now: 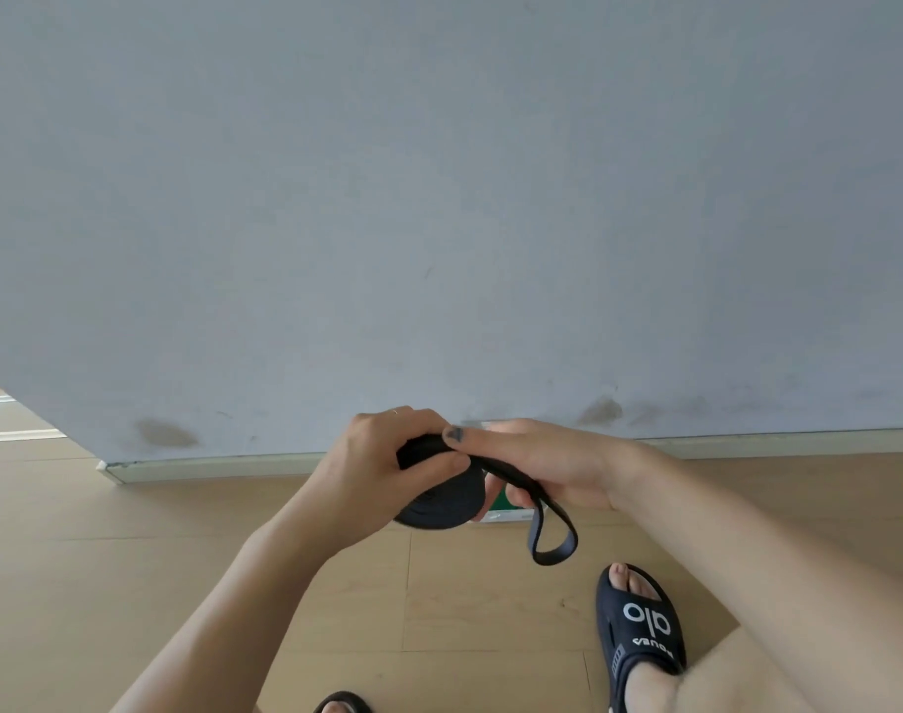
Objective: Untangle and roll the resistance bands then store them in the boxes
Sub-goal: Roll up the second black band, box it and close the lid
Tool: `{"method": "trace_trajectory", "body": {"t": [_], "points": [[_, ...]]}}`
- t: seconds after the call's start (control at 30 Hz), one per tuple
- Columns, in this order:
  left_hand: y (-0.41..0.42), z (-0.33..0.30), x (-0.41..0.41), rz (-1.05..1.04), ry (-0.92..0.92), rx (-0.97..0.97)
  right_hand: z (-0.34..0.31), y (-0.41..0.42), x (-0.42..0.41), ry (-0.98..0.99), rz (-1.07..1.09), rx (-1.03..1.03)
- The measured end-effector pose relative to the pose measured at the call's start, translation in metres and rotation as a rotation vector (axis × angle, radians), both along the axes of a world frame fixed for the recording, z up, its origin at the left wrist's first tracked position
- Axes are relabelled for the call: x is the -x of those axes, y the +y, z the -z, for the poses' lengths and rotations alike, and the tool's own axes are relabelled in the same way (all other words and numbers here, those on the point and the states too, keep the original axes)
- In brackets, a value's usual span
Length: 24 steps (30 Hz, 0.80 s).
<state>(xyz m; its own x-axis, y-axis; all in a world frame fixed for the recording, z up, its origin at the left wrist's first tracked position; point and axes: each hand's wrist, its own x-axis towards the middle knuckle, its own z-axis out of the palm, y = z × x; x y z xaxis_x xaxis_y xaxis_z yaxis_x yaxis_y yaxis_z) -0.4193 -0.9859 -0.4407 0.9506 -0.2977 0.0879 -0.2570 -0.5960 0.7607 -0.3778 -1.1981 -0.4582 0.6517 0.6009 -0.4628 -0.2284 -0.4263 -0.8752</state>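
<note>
two hands are seen: one left hand point(382, 458) and one right hand point(547, 465). one black band point(439, 499) is counted, rolled into a single coil with one loose loop left hanging. two dark sandals are counted, one sandal point(640, 630) in full and a second sandal point(342, 702) cut off at the bottom edge. one ring point(395, 412) is seen.

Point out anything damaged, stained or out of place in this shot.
Brownish stains mark the wall low down, at and. The black band, gripped by the left hand and right hand, looks intact, its tail loop still unrolled.
</note>
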Motion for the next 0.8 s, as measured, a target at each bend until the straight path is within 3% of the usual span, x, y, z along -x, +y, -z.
{"method": "trace_trajectory", "body": {"t": [0.1, 0.2, 0.37, 0.43, 0.63, 0.8], "points": [[0.005, -0.005, 0.0, -0.065, 0.018, 0.156, -0.005, -0.006, -0.002, 0.131, -0.047, -0.085], [0.009, -0.008, -0.001, -0.083, -0.002, 0.187, -0.01, -0.005, 0.001, 0.22, -0.035, -0.193], [0.011, -0.001, 0.0, 0.009, -0.064, -0.068, -0.003, 0.002, 0.0, 0.106, -0.02, -0.081], [0.01, 0.001, 0.0, 0.021, -0.063, -0.083, -0.002, 0.0, -0.001, 0.074, -0.035, -0.035], [0.006, -0.002, 0.001, 0.002, -0.006, 0.137, -0.013, -0.008, 0.001, 0.226, -0.085, -0.175], [0.003, 0.005, 0.001, 0.117, -0.057, -0.107, -0.009, -0.002, 0.003, 0.044, -0.065, 0.076]]}}
